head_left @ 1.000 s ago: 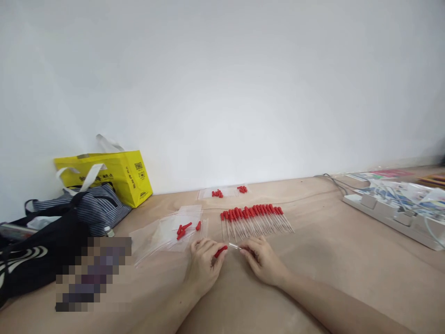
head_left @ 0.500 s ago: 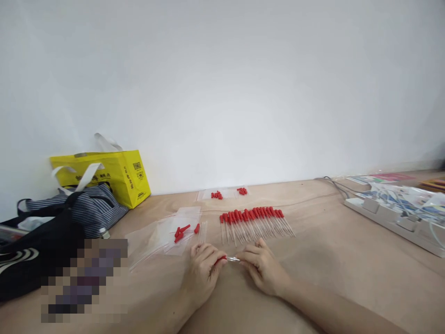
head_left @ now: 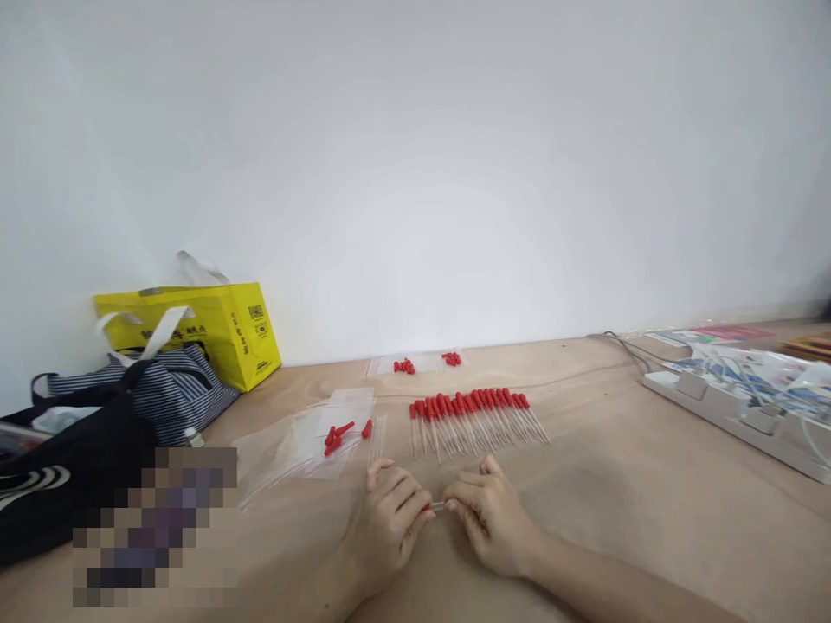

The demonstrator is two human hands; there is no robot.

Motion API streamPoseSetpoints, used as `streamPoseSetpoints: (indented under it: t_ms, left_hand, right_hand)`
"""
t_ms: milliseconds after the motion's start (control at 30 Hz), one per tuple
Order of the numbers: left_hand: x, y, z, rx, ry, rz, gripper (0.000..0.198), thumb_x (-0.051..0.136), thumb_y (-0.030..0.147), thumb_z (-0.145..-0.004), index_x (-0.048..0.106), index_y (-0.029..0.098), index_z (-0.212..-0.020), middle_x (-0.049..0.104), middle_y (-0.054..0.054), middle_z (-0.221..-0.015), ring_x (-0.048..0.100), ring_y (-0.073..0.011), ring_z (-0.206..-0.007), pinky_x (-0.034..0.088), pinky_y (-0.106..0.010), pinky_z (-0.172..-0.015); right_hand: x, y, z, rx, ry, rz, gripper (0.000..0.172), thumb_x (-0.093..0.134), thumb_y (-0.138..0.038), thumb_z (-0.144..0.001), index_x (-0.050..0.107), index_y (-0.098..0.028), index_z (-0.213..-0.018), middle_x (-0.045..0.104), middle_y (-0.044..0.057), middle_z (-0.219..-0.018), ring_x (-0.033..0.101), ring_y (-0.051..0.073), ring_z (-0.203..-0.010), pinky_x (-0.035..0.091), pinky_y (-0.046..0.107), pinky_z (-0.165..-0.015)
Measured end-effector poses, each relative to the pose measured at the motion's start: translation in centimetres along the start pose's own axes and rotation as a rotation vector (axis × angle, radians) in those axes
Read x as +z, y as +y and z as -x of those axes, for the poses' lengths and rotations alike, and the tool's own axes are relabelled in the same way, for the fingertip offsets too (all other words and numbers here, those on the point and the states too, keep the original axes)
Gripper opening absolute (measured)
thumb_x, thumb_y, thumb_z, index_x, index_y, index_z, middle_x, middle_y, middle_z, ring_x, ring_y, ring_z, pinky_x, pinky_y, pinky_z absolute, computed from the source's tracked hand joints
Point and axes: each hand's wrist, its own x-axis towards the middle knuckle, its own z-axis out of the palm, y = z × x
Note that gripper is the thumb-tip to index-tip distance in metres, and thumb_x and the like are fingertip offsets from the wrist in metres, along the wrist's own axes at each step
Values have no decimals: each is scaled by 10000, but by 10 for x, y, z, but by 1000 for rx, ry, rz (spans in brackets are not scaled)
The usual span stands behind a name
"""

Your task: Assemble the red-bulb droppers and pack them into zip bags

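Observation:
My left hand (head_left: 389, 523) is closed, pinching a red rubber bulb, of which only a sliver (head_left: 427, 508) shows between the fingers. My right hand (head_left: 488, 517) pinches the clear glass tube (head_left: 437, 505) that runs into that bulb; the two hands almost touch above the tan table. Just beyond them lies a row of several finished droppers (head_left: 477, 415) with red bulbs and clear stems. Left of the row, loose red bulbs (head_left: 340, 432) lie on clear plastic bags (head_left: 292, 446).
More red bulbs (head_left: 425, 362) sit on a clear bag near the wall. A yellow paper bag (head_left: 214, 329), a striped bag (head_left: 162, 389) and a black bag (head_left: 71, 467) crowd the left. A white power strip (head_left: 733, 414) with cables and printed sheets lies at the right.
Both hands have drawn closer to me and together. The red bulb, plainly visible a second ago, is now almost hidden in my left fingers, and less of the glass tube shows.

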Motion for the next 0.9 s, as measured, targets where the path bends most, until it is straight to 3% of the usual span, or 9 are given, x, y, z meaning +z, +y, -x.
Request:
streamPoseSetpoints:
  t_ms: [167,300,533,700,900]
  left_hand:
    - [-1,1,-2,53,45,-18,283,339,203,-864,553,197,-679,566,17,-603,482,-139,-638,230,-363,-845]
    - [-1,2,-3,14,59,28,297,340,243,-876,546,197,-668,569,25,-596,487,-140,-634,214,-372,-842]
    - [-14,-8,-5,-165,-117,117,123,488,290,-830,585,228,-788,621,38,-671,534,-151,-697,231,-368,-828]
    - [-16,-11,-3,-211,-138,134,140,490,310,-831,607,240,-802,633,32,-661,542,-148,-667,262,-375,-826]
    - [-12,-3,-3,-228,-100,154,184,465,279,-832,582,206,-709,613,16,-629,536,-153,-664,276,-374,-813]
  right_hand:
    - [2,0,1,47,-56,-66,222,333,-149,-815,521,-182,-702,586,-10,-652,463,109,-586,237,261,-656]
    - [4,1,-3,94,-106,-119,254,332,-182,-839,519,-173,-667,591,-16,-647,480,107,-599,260,258,-674]
    - [-5,3,-11,184,-138,-240,306,339,-294,-865,576,-186,-704,601,-25,-635,508,112,-594,310,268,-728]
    - [-13,10,-5,120,-130,-223,165,447,-281,-822,589,-205,-785,627,-15,-741,530,120,-675,283,290,-756]
    - [-1,8,-2,28,-3,-104,247,343,-197,-849,522,-171,-680,560,-4,-639,490,109,-623,264,269,-675]
